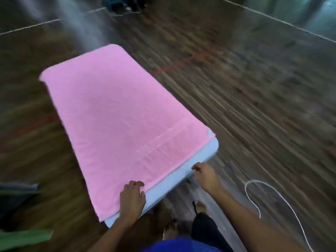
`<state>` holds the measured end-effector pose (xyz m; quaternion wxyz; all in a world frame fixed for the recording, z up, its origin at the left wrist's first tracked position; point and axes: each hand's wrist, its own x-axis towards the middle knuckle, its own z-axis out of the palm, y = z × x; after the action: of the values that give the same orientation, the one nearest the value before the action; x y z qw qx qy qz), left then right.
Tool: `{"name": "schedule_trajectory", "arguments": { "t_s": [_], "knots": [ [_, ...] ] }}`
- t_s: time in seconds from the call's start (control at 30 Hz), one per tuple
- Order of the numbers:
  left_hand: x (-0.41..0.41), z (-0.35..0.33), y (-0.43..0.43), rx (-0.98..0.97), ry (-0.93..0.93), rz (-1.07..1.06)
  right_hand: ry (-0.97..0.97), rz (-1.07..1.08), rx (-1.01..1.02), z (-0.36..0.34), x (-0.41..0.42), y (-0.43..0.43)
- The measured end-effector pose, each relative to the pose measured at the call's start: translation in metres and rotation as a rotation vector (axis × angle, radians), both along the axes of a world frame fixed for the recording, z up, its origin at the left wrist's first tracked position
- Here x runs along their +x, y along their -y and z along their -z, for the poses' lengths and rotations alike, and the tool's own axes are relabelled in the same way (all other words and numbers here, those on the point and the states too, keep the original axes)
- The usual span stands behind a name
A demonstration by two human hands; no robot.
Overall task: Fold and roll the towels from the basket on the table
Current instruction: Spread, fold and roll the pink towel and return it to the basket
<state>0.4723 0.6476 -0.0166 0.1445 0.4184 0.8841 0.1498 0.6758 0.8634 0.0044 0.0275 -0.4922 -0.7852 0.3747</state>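
Towel (116, 113), pink, lies spread flat along the tabletop (181, 177) and covers nearly all of it; only a pale strip of bare top shows at the near end. No fold shows in it, so I judge the step in hand to be the spreading and squaring, with folding and rolling not yet begun.

My left hand (132, 197) sits at the near hem. Its fingers (136, 184) are curled over the towel's edge and seem to pinch it, though blur keeps me from being sure how firm the hold is. My right hand (206, 176) is apart from the towel, at the tabletop's near edge, fingers loosely bent and holding nothing.

The next move, I think, calls for the right hand to take the hem at the near right corner, so both hands carry the edge evenly. The cloth is soft and will sag between two grips. A lopsided lift would skew the fold.

I cannot make out the basket; something dark and green (21, 235) blurs at far left.
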Motion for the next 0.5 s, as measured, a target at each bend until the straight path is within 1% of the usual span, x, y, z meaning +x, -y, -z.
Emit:
{"name": "schedule_trajectory", "arguments": {
  "t_s": [0.13,0.2,0.3,0.37,0.5],
  "knots": [
    [0.015,0.016,0.02,-0.062,-0.036,-0.147,0.097,-0.266,0.23,0.011,-0.024,-0.069],
    [0.021,0.034,0.027,-0.099,-0.04,-0.226,0.143,-0.395,0.312,0.019,-0.028,-0.101],
    [0.028,0.048,0.029,-0.122,-0.023,-0.34,0.209,-0.597,0.387,0.033,-0.027,-0.14],
    [0.033,0.043,0.023,-0.126,-0.033,-0.401,0.241,-0.714,0.42,0.043,-0.024,-0.16],
    [0.033,0.032,0.016,-0.163,-0.058,-0.398,0.211,-0.863,0.491,0.057,-0.023,-0.175]
  ]
}}
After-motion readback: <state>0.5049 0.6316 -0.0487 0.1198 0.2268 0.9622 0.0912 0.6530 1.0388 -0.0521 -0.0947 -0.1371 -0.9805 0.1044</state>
